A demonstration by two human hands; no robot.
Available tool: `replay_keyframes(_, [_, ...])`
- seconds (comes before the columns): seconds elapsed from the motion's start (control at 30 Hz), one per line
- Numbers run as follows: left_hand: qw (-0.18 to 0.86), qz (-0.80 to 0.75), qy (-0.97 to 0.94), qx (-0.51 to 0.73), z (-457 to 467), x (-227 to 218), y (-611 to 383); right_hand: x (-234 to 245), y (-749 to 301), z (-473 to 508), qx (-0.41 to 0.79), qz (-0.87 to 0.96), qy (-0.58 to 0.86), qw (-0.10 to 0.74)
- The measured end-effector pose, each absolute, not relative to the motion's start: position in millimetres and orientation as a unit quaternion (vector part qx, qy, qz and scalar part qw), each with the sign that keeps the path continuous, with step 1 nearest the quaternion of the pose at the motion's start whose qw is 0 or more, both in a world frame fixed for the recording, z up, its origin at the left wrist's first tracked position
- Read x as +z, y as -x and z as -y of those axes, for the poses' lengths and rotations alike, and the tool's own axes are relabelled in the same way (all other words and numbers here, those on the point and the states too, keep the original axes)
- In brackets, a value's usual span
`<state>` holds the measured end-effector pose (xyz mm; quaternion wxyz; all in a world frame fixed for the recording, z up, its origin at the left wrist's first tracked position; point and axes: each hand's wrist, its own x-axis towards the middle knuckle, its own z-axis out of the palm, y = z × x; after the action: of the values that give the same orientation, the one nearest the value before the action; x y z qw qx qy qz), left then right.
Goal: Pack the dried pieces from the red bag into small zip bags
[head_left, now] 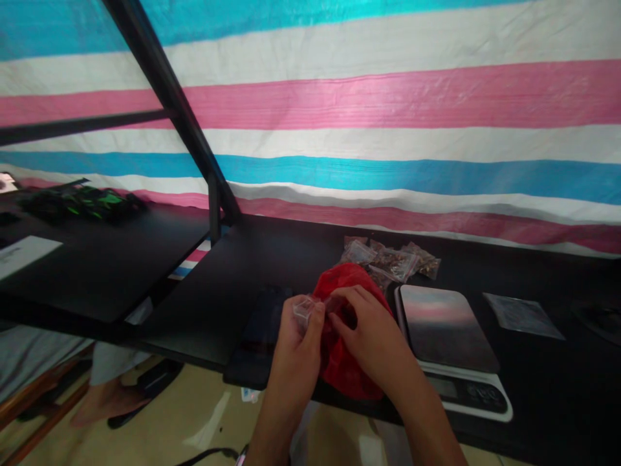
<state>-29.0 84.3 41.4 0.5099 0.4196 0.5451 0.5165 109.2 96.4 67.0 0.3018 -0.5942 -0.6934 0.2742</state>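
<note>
My left hand [301, 330] is closed on a small clear plastic bag [303, 309], its thumb pressing on the near side. The fingers of my right hand [361, 323] pinch the same bag's right edge. Both hands are above a red bag [347, 378] lying on the black table. What the small bag contains cannot be made out. Just right of my right hand stands a kitchen scale [446, 327] with a metal plate. Beyond the red bag lies a heap of small zip bags [392, 259] holding brownish metal-looking bits.
A flat clear bag [524, 315] lies right of the scale. Left of my hands is a dark flat object [257, 343] at the table edge. A black metal frame [179, 116] rises at left. Another table [121, 259] carries a green-black model vehicle [92, 202]; a person's foot [107, 401] shows below.
</note>
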Motion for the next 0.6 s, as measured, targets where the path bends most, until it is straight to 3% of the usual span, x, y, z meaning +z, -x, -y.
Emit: replay_keyframes(0.6, [0.492, -0.580, -0.378, 0.527, -89.2, 44.7, 25.3, 57.7, -107.4, -94.7, 0.193, 0.671, 0.649, 0.301])
